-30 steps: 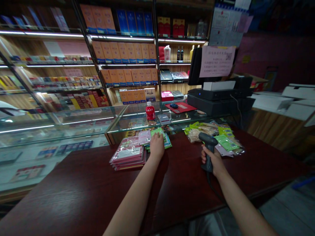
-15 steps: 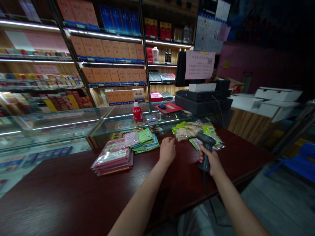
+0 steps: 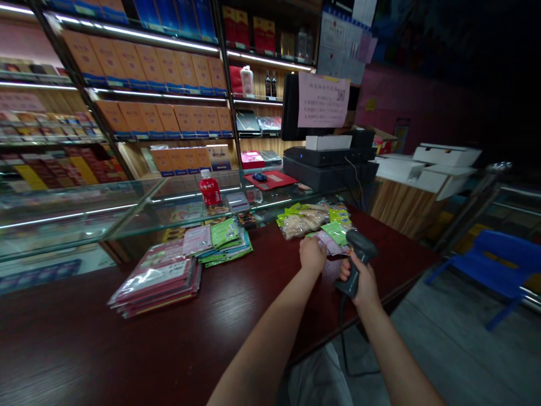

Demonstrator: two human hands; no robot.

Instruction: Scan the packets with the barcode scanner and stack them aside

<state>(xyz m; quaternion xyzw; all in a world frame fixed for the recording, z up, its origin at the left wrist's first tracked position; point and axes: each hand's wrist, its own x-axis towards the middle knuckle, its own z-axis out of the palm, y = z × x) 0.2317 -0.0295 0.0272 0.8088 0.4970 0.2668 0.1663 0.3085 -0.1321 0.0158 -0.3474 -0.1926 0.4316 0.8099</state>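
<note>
My right hand (image 3: pixel 365 283) is wrapped round the handle of a dark barcode scanner (image 3: pixel 359 248), its head pointing away and its cable hanging over the table edge. My left hand (image 3: pixel 313 255), fingers curled, is at the near left edge of a pink-and-green packet (image 3: pixel 333 238); the fingertips are partly hidden. Behind that packet lie clear-and-green bags of pale food (image 3: pixel 302 221). Farther left, a pile of small green and pink packets (image 3: pixel 224 234) sits beside a stack of flat red plastic-wrapped packages (image 3: pixel 158 276).
A dark red table (image 3: pixel 236 307) lies beneath my hands, with a glass display case (image 3: pixel 143 217) behind it. On the glass stand a red bottle (image 3: pixel 209 189) and a till (image 3: pixel 323 169). A blue chair (image 3: pixel 494 259) is at the right, with stocked shelves beyond the case.
My left hand has moved right to the pink-and-green packet. The scanner in my right hand has tilted, uncovering more of that packet. My view has turned rightward.
</note>
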